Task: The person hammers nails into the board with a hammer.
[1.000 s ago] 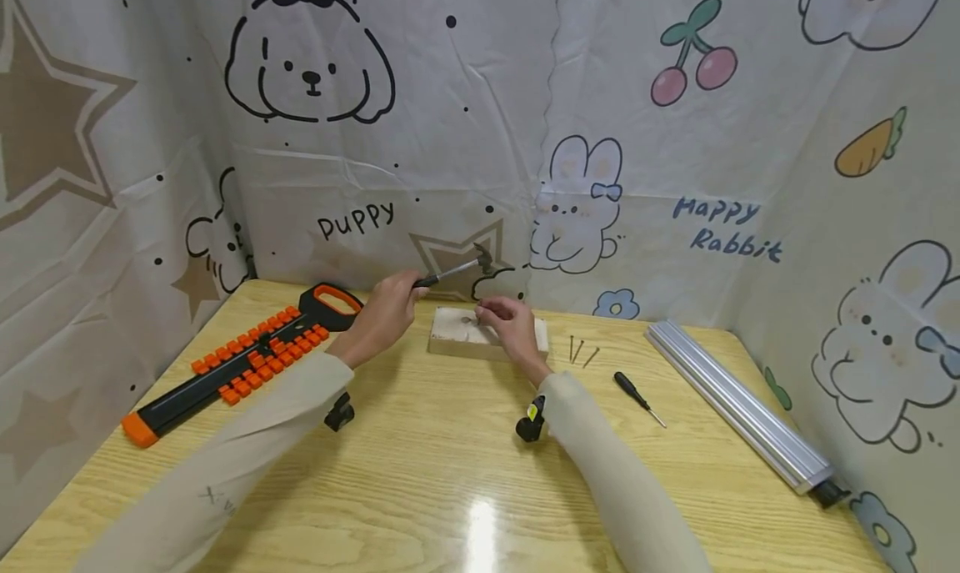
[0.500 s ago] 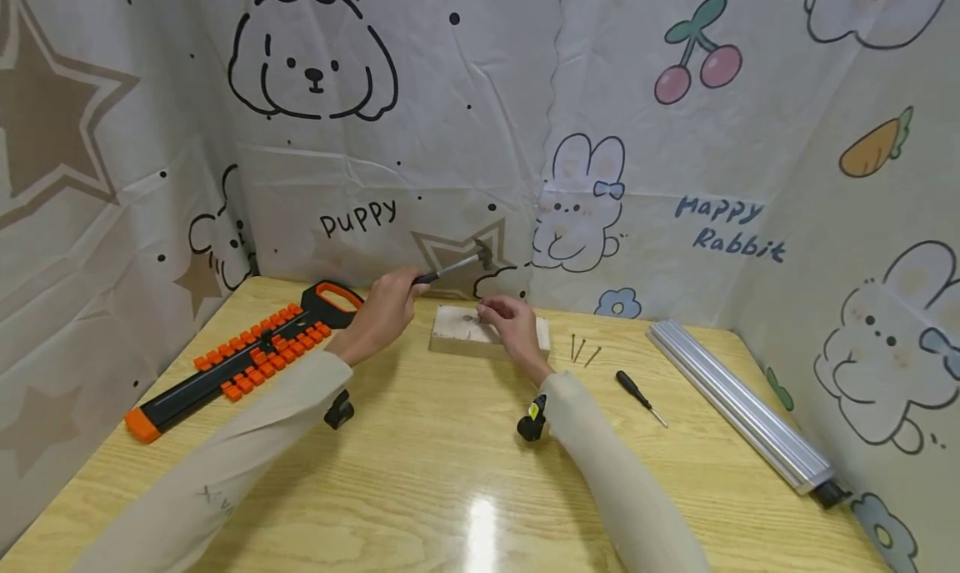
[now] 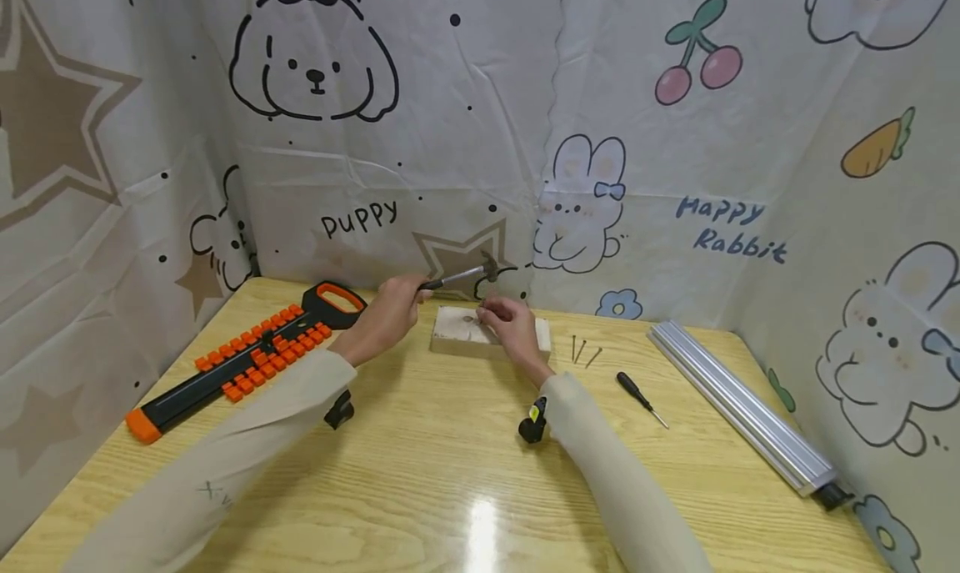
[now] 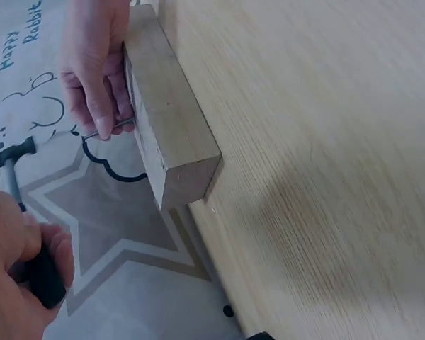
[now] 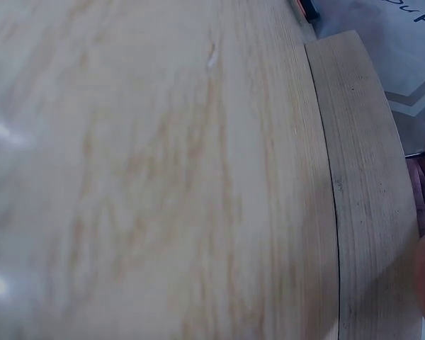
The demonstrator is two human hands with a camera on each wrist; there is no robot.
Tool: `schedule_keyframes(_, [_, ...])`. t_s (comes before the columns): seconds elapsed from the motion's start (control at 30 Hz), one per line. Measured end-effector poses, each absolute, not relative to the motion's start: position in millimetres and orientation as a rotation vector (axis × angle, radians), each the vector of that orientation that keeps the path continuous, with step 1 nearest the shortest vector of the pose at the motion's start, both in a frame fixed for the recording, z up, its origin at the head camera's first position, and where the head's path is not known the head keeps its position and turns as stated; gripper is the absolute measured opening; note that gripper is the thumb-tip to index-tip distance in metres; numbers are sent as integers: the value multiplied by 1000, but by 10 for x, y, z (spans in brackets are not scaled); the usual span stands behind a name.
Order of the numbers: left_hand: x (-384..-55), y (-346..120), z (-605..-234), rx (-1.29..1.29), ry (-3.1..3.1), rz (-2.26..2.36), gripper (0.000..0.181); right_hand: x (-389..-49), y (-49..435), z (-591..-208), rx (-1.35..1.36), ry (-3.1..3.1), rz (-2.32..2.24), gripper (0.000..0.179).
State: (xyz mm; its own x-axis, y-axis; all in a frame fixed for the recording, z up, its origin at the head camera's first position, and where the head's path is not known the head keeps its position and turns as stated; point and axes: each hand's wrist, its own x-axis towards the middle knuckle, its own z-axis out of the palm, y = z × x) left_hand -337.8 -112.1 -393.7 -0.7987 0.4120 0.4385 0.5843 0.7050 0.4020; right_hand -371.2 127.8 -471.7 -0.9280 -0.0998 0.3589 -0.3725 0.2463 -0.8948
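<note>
In the head view my left hand (image 3: 392,306) grips a claw hammer (image 3: 461,275) by its dark handle. The hammer's head (image 4: 18,150) is raised above a pale wooden block (image 3: 450,339) and apart from the nail. My right hand (image 3: 513,327) rests at the block and pinches a thin metal nail (image 4: 117,127) between thumb and fingers. That nail stands upright with its lower end at the block's top face; how deep it sits cannot be told. In the right wrist view the block (image 5: 365,191) fills the right side, and most of the hand is out of frame.
Several loose nails (image 3: 581,352) lie right of the block, near a small black-handled screwdriver (image 3: 641,398). A silver metal bar (image 3: 742,406) lies at the right. On the left is a black rack with orange clips (image 3: 262,348). A printed curtain (image 3: 450,139) stands behind the table.
My left hand has lowered the hammer slightly, its head now a little nearer the nail. The right hand keeps its pinch at the block.
</note>
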Motion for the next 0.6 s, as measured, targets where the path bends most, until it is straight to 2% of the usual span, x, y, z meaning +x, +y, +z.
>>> schedule_keyframes(0.2, [-3395, -1102, -3928, -772, -2774, -617, 11, -3711, 1273, -4721, 446, -2276, 1757, 17])
schedule_keyframes(0.43, [-3372, -1106, -3879, -761, -2587, -775, 14, -3715, 1262, -4734, 438, -2293, 1756, 20])
schedule_keyframes(0.6, [-3365, -1078, -3851, -755, -2734, -667, 16, -3710, 1272, -4720, 423, -2299, 1736, 18])
